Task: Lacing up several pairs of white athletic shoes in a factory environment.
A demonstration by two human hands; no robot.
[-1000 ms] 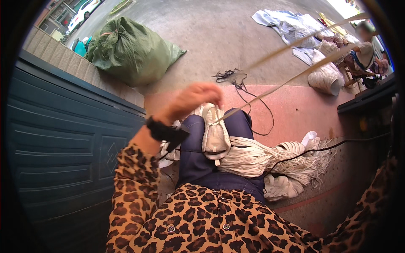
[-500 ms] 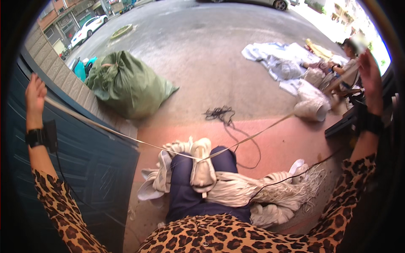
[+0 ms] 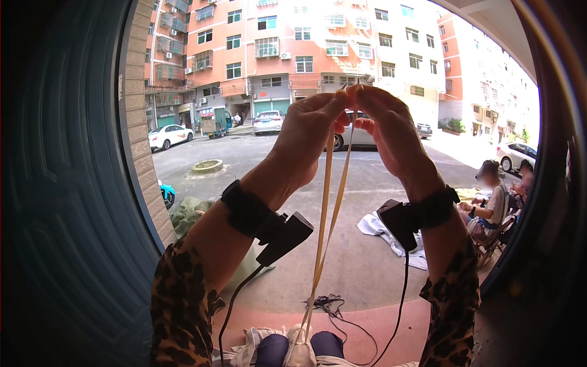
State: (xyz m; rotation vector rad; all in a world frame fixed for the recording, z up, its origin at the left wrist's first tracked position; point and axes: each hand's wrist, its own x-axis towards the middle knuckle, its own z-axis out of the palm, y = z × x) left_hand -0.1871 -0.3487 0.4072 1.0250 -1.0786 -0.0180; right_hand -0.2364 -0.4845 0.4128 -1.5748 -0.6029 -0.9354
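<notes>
Both my hands are raised in front of my face, close together. My left hand (image 3: pixel 312 134) and my right hand (image 3: pixel 391 131) pinch the upper ends of a pale flat cord (image 3: pixel 324 226), which hangs down as two strands. The strands run to a bundle of white cloth (image 3: pixel 299 352) lying over my knees at the lower edge. Each wrist wears a black band with a small black device and a cable; my sleeves are leopard print.
A dark blue door (image 3: pixel 61 214) and a brick pillar (image 3: pixel 137 122) stand at my left. Ahead lie a paved yard, a green sack (image 3: pixel 186 214), white cloth (image 3: pixel 382 229), a tangle of black cable (image 3: pixel 327 303), parked cars and apartment blocks. A seated person (image 3: pixel 489 202) is at right.
My arms were spread wide, pulling the cord out to both sides; now both hands have come together and lifted high. My view has tilted up from my lap to the street.
</notes>
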